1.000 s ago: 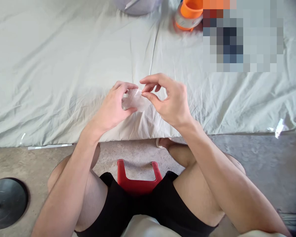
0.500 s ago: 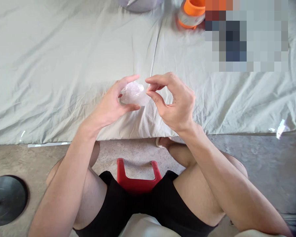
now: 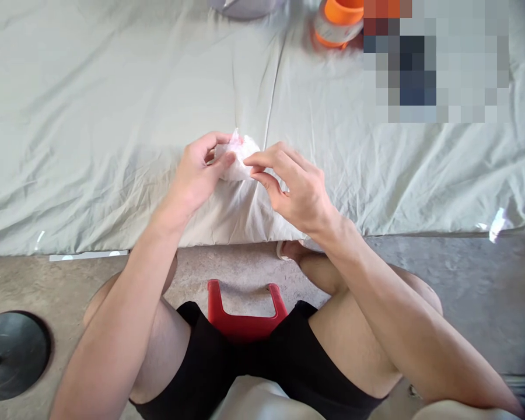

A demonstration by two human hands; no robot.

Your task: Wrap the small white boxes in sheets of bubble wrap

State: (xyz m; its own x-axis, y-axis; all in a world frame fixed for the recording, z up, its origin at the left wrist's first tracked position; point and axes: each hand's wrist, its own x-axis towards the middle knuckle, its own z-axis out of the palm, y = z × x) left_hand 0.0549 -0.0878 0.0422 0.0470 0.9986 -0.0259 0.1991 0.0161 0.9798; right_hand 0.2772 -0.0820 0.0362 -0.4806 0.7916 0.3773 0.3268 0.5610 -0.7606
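Two bare hands hold a crumpled, whitish translucent wad point(image 3: 240, 166) above a pale cloth point(image 3: 114, 116).
The left hand point(image 3: 203, 169) grips its left side; the right hand's point(image 3: 295, 186) bent fingertips touch its right edge.

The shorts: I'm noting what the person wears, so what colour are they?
The shorts are black, seen best in the head view.

Holding a crumpled, whitish, see-through bundle point(image 3: 235, 166) in the left hand point(image 3: 200, 170) at the centre of the frame, and holding the right hand point(image 3: 300, 188), fingers bent, at its right edge. Working above a grey cloth-covered desk point(image 3: 91, 111), facing an orange container point(image 3: 340, 29) toward upper right. Sitting with a red stool point(image 3: 247, 328) showing at lower centre.
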